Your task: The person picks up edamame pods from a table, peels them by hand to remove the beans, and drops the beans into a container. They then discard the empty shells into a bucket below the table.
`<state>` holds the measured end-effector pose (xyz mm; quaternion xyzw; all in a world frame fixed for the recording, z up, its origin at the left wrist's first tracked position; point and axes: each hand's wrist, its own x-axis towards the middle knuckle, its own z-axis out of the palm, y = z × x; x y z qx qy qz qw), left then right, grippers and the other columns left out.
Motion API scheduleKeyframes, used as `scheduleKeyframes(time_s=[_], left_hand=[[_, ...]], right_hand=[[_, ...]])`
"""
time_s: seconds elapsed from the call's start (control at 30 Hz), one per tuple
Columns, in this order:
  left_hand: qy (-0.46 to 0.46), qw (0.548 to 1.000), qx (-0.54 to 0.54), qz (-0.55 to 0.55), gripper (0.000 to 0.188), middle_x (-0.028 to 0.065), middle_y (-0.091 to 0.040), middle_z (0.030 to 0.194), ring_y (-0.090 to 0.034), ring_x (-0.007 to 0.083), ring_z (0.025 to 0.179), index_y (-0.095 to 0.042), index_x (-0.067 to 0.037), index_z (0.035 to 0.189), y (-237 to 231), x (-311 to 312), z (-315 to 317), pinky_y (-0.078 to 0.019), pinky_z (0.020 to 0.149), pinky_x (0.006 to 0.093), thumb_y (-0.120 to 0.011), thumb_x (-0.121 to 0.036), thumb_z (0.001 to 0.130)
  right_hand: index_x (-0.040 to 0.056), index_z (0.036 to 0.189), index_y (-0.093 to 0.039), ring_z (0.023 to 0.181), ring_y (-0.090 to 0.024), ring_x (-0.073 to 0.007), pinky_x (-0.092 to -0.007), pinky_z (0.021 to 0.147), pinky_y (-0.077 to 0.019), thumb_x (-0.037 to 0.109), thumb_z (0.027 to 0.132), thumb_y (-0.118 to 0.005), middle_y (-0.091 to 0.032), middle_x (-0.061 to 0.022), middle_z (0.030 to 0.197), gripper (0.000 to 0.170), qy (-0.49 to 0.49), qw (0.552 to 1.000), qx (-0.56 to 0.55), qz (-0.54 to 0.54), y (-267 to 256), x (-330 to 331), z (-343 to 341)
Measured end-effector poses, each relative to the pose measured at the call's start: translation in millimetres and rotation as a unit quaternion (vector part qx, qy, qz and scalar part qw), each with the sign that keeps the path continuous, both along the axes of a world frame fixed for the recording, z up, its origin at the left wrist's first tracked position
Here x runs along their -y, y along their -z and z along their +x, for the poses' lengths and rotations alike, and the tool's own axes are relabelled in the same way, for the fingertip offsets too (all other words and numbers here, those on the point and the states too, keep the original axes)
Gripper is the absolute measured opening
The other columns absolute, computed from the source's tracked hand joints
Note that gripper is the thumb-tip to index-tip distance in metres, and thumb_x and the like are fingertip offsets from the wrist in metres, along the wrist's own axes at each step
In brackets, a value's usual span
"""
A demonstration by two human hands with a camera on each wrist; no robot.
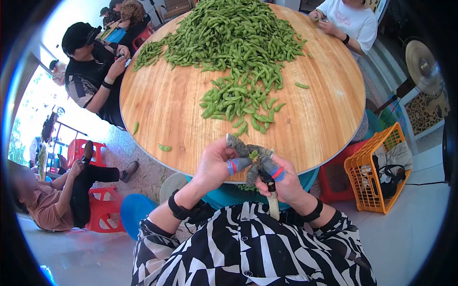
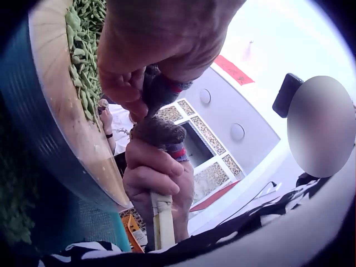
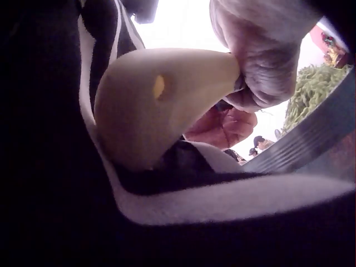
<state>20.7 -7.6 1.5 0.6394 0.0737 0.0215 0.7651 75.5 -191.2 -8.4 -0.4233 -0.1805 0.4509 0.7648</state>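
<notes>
Close together over the near edge of the round wooden table point(image 1: 324, 114), both hands wear grey fabric finger covers banded with red and blue. My left hand point(image 1: 213, 164) pinches a small green soybean pod point(image 1: 253, 155) between covered fingertips. In my right hand point(image 1: 288, 183) is a tool with a cream handle point(image 1: 273, 205) and a black collar, gripped in curled fingers; its working end is hidden. The right wrist view shows that handle point(image 3: 139, 105) widening to a rounded butt with a small hole. Right fingertips meet the left ones at the pod.
A big heap of green soybean pods point(image 1: 229, 38) spreads from the far side toward me, with a few strays. Blue tub point(image 1: 136, 214), red stools point(image 1: 102, 209) and an orange crate point(image 1: 377, 169) stand around. Other people sit at the left and far right.
</notes>
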Motion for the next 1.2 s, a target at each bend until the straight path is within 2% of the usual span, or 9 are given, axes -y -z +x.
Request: scheduleKeyframes(time_s=[0.5, 0.8, 0.9, 0.93, 0.97, 1.0, 1.07, 1.13, 1.2], left_hand=[[-0.033, 0.995, 0.091, 0.032, 0.023, 0.0056, -0.063, 0.092, -0.060, 0.0116, 0.083, -0.054, -0.001, 0.097, 10.9, 6.6, -1.6, -0.0494, 0.079, 0.0264, -0.063, 0.010, 0.079], [0.127, 0.874, -0.026, -0.468, 0.016, 0.0081, -0.062, 0.081, -0.062, 0.0184, 0.063, -0.053, -0.007, 0.094, 11.3, 2.5, 1.5, -0.0480, 0.058, 0.0259, -0.062, -0.001, 0.082], [0.045, 0.955, -0.048, -0.291, 0.018, 0.0062, -0.062, 0.083, -0.061, 0.0176, 0.065, -0.054, -0.005, 0.095, 7.6, 3.1, 3.1, -0.0488, 0.057, 0.0291, -0.063, 0.002, 0.081], [0.022, 0.994, 0.049, -0.090, 0.019, 0.0093, -0.064, 0.085, -0.062, 0.0181, 0.065, -0.056, -0.004, 0.096, 13.7, 3.9, 1.5, -0.0490, 0.056, 0.0297, -0.065, 0.001, 0.080], [-0.001, 0.983, 0.144, 0.116, 0.021, 0.0125, -0.065, 0.086, -0.062, 0.0186, 0.065, -0.058, -0.003, 0.098, 17.4, 4.6, -0.3, -0.0492, 0.054, 0.0304, -0.066, 0.000, 0.079], [-0.001, 0.983, 0.141, 0.115, 0.021, 0.0125, -0.065, 0.086, -0.062, 0.0186, 0.065, -0.058, -0.003, 0.098, 16.1, 5.5, -4.0, -0.0492, 0.054, 0.0304, -0.066, 0.000, 0.079], [-0.039, 0.844, 0.255, 0.470, 0.022, 0.0104, -0.065, 0.086, -0.062, 0.0156, 0.069, -0.061, -0.001, 0.097, 7.9, 6.8, -11.1, -0.0493, 0.056, 0.0309, -0.070, -0.001, 0.076], [-0.049, 0.819, 0.260, 0.509, 0.024, 0.0097, -0.064, 0.081, -0.062, 0.0133, 0.070, -0.061, 0.001, 0.097, 3.3, 7.4, -12.6, -0.0485, 0.057, 0.0296, -0.072, -0.003, 0.075], [-0.043, 0.918, 0.151, 0.364, 0.023, 0.0077, -0.063, 0.076, -0.061, 0.0140, 0.066, -0.062, 0.000, 0.098, -2.0, 11.2, -12.8, -0.0484, 0.057, 0.0304, -0.071, -0.002, 0.076]], right_hand=[[0.0047, 0.123, -0.050, 0.047, -0.045, -0.0065, -0.0186, 0.038, -0.0342, 0.018, 0.097, -0.042, -0.057, -0.0094, 0.072, 0.030, 0.077, 0.994, 0.053, -0.049, -4.6, -1.7, -1.5], [-0.0022, 0.111, -0.054, 0.046, -0.045, -0.0080, -0.0195, 0.038, -0.0363, 0.018, 0.097, -0.042, -0.058, -0.0103, 0.074, 0.027, -0.071, 0.982, -0.153, 0.082, -6.9, 6.1, 9.2], [-0.0007, 0.113, -0.054, 0.049, -0.048, -0.0100, -0.0202, 0.037, -0.0369, 0.021, 0.097, -0.043, -0.058, -0.0125, 0.078, 0.029, -0.014, 0.980, -0.188, 0.066, -2.6, 6.3, 12.2], [0.0001, 0.114, -0.053, 0.050, -0.049, -0.0111, -0.0206, 0.037, -0.0373, 0.022, 0.097, -0.044, -0.059, -0.0134, 0.080, 0.029, -0.014, 0.973, -0.222, 0.069, -2.3, 7.4, 12.7], [0.0010, 0.115, -0.053, 0.051, -0.051, -0.0122, -0.0211, 0.036, -0.0377, 0.022, 0.096, -0.044, -0.060, -0.0142, 0.082, 0.029, -0.014, 0.964, -0.256, 0.073, -1.8, 7.8, 12.8], [0.0010, 0.115, -0.053, 0.051, -0.051, -0.0122, -0.0211, 0.036, -0.0377, 0.022, 0.096, -0.044, -0.060, -0.0142, 0.082, 0.029, -0.013, 0.963, -0.259, 0.073, -0.1, 7.8, 10.9], [0.0023, 0.117, -0.052, 0.052, -0.052, -0.0135, -0.0216, 0.036, -0.0383, 0.021, 0.096, -0.045, -0.060, -0.0145, 0.083, 0.029, -0.006, 0.968, -0.245, 0.058, 2.0, 6.5, 8.4], [0.0020, 0.117, -0.052, 0.052, -0.052, -0.0140, -0.0217, 0.036, -0.0385, 0.021, 0.096, -0.045, -0.060, -0.0142, 0.083, 0.029, -0.001, 0.967, -0.251, 0.053, 2.1, 3.6, 8.2], [0.0017, 0.117, -0.052, 0.051, -0.053, -0.0145, -0.0217, 0.035, -0.0386, 0.020, 0.096, -0.046, -0.060, -0.0140, 0.082, 0.029, 0.004, 0.965, -0.259, 0.046, 3.5, 4.0, 6.9]])
